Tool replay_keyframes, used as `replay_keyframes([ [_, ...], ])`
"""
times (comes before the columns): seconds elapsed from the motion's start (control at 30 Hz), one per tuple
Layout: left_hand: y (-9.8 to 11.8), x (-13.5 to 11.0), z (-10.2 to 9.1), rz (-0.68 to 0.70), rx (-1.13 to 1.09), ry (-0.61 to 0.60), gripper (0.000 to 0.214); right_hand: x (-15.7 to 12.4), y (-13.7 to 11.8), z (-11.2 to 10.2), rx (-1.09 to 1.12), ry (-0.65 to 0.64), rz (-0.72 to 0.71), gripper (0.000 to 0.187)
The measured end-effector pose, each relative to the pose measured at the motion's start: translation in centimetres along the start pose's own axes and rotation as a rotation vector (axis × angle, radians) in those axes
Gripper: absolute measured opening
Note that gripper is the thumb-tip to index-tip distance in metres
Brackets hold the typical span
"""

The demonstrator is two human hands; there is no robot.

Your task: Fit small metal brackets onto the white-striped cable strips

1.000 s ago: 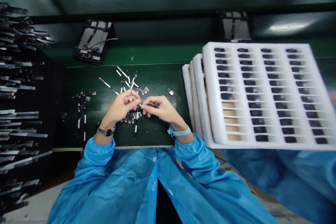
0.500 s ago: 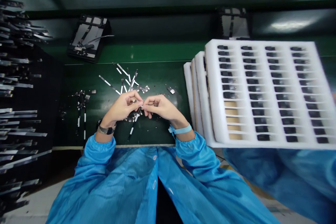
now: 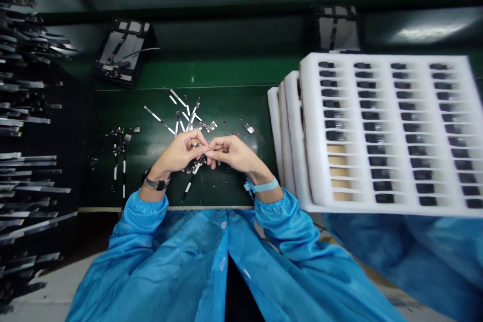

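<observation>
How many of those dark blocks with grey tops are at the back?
2. The left block is back left, beyond the scattered strips; the right block is back right, partly behind the white foam tray. More could be hidden there.

Green worktop (image 3: 236, 103), glossy dark panel (image 3: 234, 43) behind, pale floor (image 3: 49, 309).

Slim strips (image 3: 191, 179) are banded black and white against a dark green bench (image 3: 241, 100) crossed by a thin pale line. The coat (image 3: 147, 226) is bright blue, the wristband (image 3: 266, 185) paler blue. A white foam tray (image 3: 356, 209) shows columns of black parts (image 3: 377, 160) and one tan patch (image 3: 341, 177).
</observation>
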State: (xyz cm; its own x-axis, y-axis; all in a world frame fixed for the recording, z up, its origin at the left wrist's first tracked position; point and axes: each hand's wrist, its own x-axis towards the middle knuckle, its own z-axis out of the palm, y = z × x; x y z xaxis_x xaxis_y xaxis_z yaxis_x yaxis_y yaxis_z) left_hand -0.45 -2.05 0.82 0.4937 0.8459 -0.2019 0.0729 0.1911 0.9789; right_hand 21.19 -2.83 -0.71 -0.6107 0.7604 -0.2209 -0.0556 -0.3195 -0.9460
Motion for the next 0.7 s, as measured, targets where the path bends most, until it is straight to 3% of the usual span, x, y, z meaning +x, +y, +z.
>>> replay_keyframes([
  [0.2, 0.2, 0.1, 0.4, 0.006, -0.035, 0.028, 0.036, 0.0, -0.1, -0.1, -0.053, 0.010, -0.016, 0.046],
  [0.3, 0.6, -0.1, 0.1, 0.014, -0.097, 0.107, 0.033, -0.3, -0.4, -1.2, -0.250, 0.187, -0.164, 0.036],
  [0.4, 1.1, -0.4, -1.1, 0.077, -0.265, 0.329, 0.030, -0.8, -0.7, -2.6, -0.544, 0.384, -0.239, 0.017],
  [0.57, 1.6, -0.8, -4.1, 0.235, -0.540, 0.665, 0.024, -0.5, 0.2, -2.2, -0.942, 0.130, -0.093, 0.009],
  [0.7, 1.3, -1.0, -5.0, 0.257, -0.563, 0.783, 0.021, 0.2, 1.4, 0.3, -1.219, 0.144, -0.038, 0.015],
])
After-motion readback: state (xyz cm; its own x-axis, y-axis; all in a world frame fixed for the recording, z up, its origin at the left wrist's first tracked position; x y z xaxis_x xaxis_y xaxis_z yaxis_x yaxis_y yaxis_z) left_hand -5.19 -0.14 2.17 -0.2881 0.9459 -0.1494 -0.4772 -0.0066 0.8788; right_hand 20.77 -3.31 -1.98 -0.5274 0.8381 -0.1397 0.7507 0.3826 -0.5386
